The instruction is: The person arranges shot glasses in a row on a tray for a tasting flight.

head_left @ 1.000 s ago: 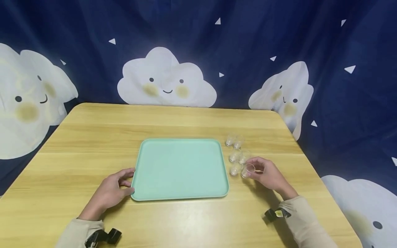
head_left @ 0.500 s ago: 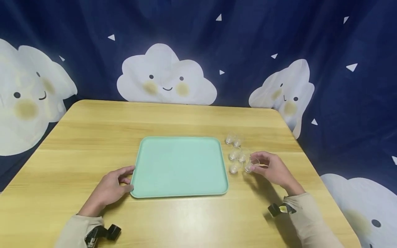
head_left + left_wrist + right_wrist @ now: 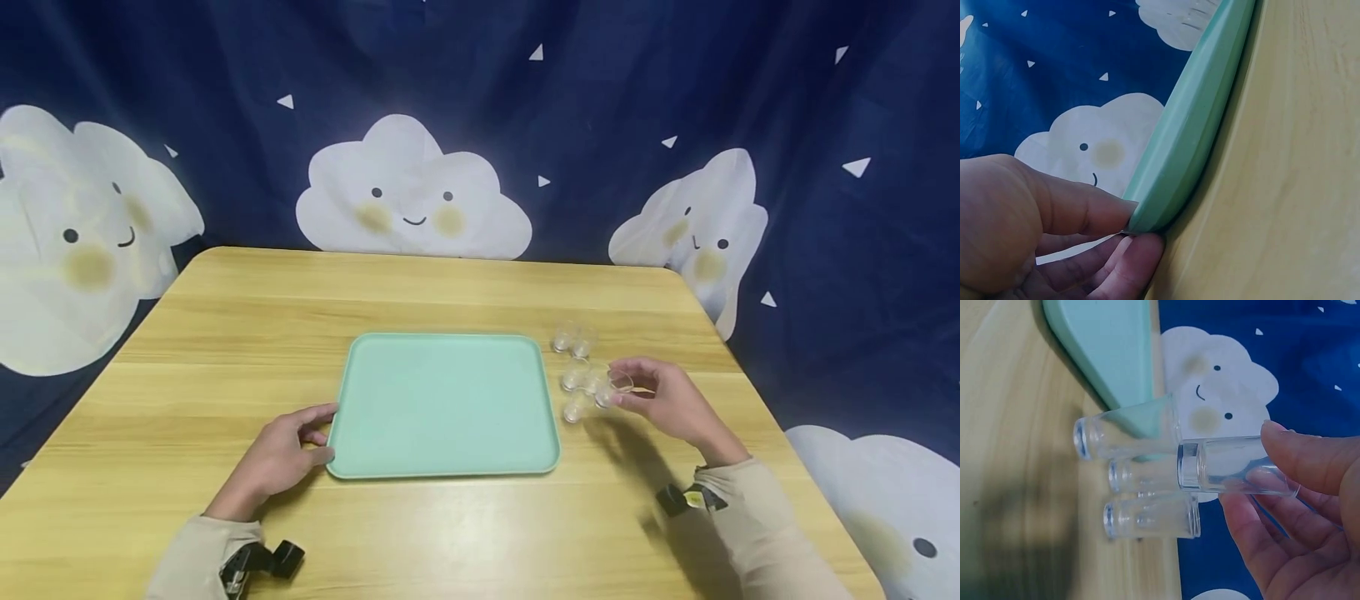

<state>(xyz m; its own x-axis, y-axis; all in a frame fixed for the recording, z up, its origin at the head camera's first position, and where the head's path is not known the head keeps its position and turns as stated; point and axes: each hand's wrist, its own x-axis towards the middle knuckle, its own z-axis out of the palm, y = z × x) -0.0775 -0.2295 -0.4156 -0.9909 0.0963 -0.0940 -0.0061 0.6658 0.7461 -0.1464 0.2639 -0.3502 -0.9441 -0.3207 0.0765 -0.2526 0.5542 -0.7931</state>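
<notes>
A pale green rectangular tray (image 3: pixel 442 404) lies on the wooden table. My left hand (image 3: pixel 283 450) holds its left edge by the near corner, thumb and fingertips against the rim; the left wrist view shows the thumb (image 3: pixel 1100 212) at that corner. With thumb and fingers my right hand (image 3: pixel 663 400) grips a small clear shot glass (image 3: pixel 604 397), upright and raised off the table. Several similar shot glasses (image 3: pixel 574 408) stand between the tray and that hand. In the right wrist view, the held glass (image 3: pixel 1232 465) partly overlaps the standing glasses (image 3: pixel 1150 515).
Bare wooden table (image 3: pixel 450 533) extends around the tray. Two glasses (image 3: pixel 572 340) stand farther back beside the tray's far right corner. A dark blue curtain (image 3: pixel 465 75) with cloud faces hangs behind the table.
My right hand has carried its glass slightly away from me and to the right, raising it from beside the front glass. The left hand stays at the tray edge. The head view has shifted slightly.
</notes>
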